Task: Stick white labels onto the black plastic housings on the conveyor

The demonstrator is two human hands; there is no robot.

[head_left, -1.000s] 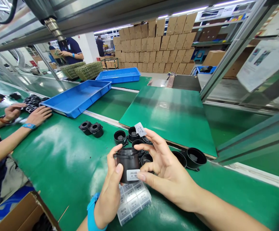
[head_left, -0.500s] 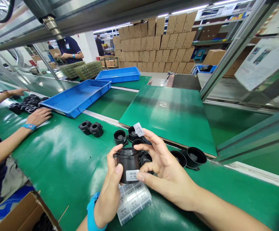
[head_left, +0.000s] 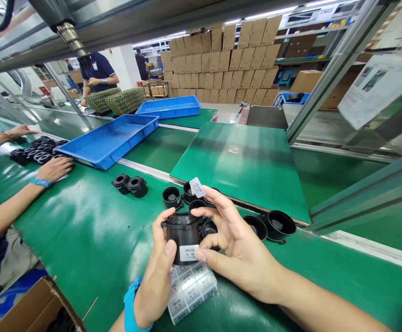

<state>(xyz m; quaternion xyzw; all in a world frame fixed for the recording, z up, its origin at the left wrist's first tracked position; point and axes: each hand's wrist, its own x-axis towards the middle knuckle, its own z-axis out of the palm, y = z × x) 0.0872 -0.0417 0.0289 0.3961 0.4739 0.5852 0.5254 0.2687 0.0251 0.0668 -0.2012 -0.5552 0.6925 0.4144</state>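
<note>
My left hand [head_left: 158, 265] is closed round the left side of a black round plastic housing [head_left: 178, 233], which stands upright with its threaded rim on top. A white printed label [head_left: 188, 253] sits low on the housing's front. My right hand [head_left: 237, 251] holds the housing's right side, its thumb on the label's right edge and a fingertip at the rim. Another white label [head_left: 197, 187] clings to a raised fingertip of that hand. Beneath the housing, a sheet of labels [head_left: 194, 290] lies on the green table [head_left: 93, 249].
Several black housings [head_left: 171, 197] stand behind my hands, and two smaller ones [head_left: 137, 186] further left. Blue trays [head_left: 100, 157] lie at the back. A co-worker's hands [head_left: 53, 169] rest by black parts at left. A cardboard box [head_left: 38, 309] is at lower left.
The view has shifted slightly. My hands keep the same hold on the housing and label. The co-worker's far hand now has a small white piece at its fingers.
</note>
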